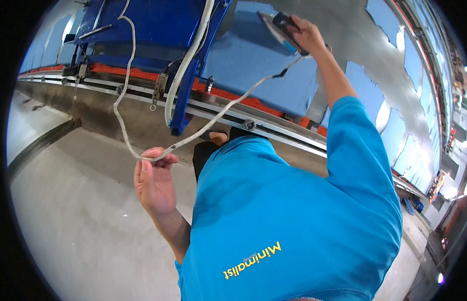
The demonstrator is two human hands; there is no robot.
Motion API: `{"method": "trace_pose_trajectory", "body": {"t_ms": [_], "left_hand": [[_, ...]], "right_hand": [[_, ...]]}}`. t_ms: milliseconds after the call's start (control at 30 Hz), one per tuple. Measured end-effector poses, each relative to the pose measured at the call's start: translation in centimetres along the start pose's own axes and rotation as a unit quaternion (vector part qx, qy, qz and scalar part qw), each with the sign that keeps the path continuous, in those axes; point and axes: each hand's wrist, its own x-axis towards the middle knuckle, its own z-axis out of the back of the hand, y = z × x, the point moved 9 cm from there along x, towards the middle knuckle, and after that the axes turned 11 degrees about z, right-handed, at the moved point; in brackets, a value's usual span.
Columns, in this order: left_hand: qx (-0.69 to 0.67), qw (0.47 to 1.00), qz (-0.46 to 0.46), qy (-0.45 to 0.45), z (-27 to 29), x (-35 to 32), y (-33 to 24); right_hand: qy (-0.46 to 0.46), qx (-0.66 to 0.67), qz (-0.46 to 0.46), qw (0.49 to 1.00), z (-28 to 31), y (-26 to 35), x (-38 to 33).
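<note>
My right hand (307, 36) is wrapped round the dark handle of a clothes iron (281, 31), out at the end of my stretched arm. The iron is over a light blue fabric piece (263, 75) on the grey table surface; I cannot tell if its soleplate touches the cloth. From the iron's rear a whitish sleeved cord (233, 103), dark-taped in places, sags down to my left hand (157, 183). There it lies across my curled fingers beside the thumb, then climbs toward the blue frame. My left hand is well below the table edge.
A blue metal frame (153, 25) with a pale corrugated hose (191, 55) stands at the upper left. A metal rail (278, 129) and a red-orange strip run along the table's edge. More blue fabric pieces (364, 85) lie to the right. Below is concrete floor (93, 210).
</note>
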Motion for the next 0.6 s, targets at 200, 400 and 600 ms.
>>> {"method": "trace_pose_trajectory", "body": {"t_ms": [200,400,600], "left_hand": [[-0.004,1.0,0.002,-0.017,0.4,-0.8,4.0],[-0.031,0.998,-0.011,-0.05,5.7,-0.8,5.4],[-0.053,0.998,0.0,-0.016,8.6,0.9,3.9]], "right_hand": [[0.068,-0.07,-0.099,0.99,-3.1,0.2,-2.0],[0.11,0.002,-0.031,0.993,-7.6,12.4,-14.2],[0.171,0.07,-0.044,0.982,-6.0,15.6,-17.4]]}}
